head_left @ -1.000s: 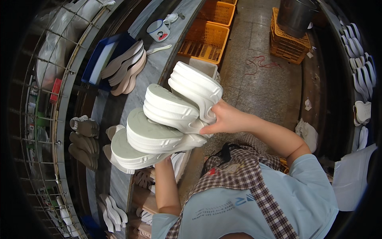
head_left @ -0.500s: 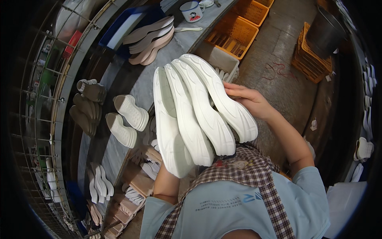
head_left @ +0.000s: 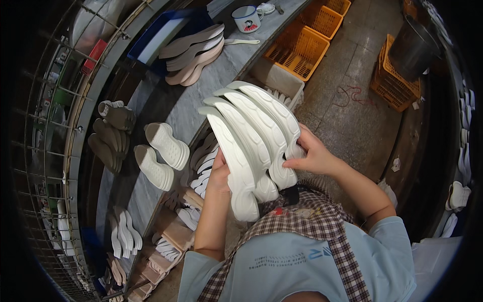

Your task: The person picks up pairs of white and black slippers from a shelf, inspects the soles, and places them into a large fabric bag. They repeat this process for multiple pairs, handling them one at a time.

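Observation:
Between my two hands is a stack of several white shoe soles [head_left: 269, 113], held up in front of my apron with their curved side walls facing up. My left hand [head_left: 220, 173] grips the outermost sole from the left, its fingers partly hidden behind it. On the other side my right hand [head_left: 313, 153] is closed around the right end of the stack, thumb on the side wall. Two short stacks of white soles [head_left: 167, 146] stand on the grey marble table [head_left: 115, 199] to my left.
Grey and pinkish soles [head_left: 193, 55] lie by a blue tray [head_left: 171, 32] at the far end, near an enamel mug [head_left: 246, 19]. Orange crates [head_left: 299, 50] stand on the floor beyond. A black bucket [head_left: 411, 48] sits on another crate. Wire mesh [head_left: 43, 166] borders the left.
The stack of soles has tilted and turned, its near ends drawn in. My left hand has come into view on its left side, and my right hand now wraps around its right end.

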Available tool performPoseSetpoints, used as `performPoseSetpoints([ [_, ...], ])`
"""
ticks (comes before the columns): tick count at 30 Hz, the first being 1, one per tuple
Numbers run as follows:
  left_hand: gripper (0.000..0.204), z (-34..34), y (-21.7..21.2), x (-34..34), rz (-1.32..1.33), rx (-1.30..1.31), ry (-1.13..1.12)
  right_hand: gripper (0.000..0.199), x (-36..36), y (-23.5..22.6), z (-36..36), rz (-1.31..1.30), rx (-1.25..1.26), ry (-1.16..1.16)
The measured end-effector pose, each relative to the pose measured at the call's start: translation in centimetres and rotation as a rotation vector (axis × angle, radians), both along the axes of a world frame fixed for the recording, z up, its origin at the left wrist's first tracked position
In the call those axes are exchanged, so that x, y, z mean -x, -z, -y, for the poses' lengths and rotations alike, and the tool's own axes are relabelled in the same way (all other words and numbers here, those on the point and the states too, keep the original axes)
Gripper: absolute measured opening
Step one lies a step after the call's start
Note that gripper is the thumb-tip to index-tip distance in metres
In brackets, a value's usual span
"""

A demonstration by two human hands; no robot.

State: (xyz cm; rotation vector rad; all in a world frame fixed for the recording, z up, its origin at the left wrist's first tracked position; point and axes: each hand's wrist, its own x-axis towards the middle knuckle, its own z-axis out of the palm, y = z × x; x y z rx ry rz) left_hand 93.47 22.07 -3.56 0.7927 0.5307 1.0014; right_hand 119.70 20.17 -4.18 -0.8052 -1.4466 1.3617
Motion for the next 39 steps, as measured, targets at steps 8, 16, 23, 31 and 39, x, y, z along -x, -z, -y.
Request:
performPoseSetpoints([
  [8,0.091,-0.8,1.0,2.0,-0.262,-0.108,0.083,0.086,0.1,1.2,0.5,0.121,-0.047,0.055],
  [16,0.093,-1.0,-0.6,2.3,-0.452,-0.215,0.165,0.081,0.3,1.3,0.7,0.168,-0.142,0.092],
  [23,0.092,-1.0,-0.5,2.2,-0.297,-0.114,0.189,0.084,0.4,1.4,0.8,0.130,-0.215,0.072],
  [31,0.088,-0.5,0.3,2.9,-0.465,-0.320,0.165,0.085,0.7,1.9,0.6,0.109,-0.299,0.080],
  [39,0.065,-1.9,2.7,3.4,-0.216,0.014,0.018,0.076,0.2,-2.2,-0.2,0.450,-0.486,0.196],
])
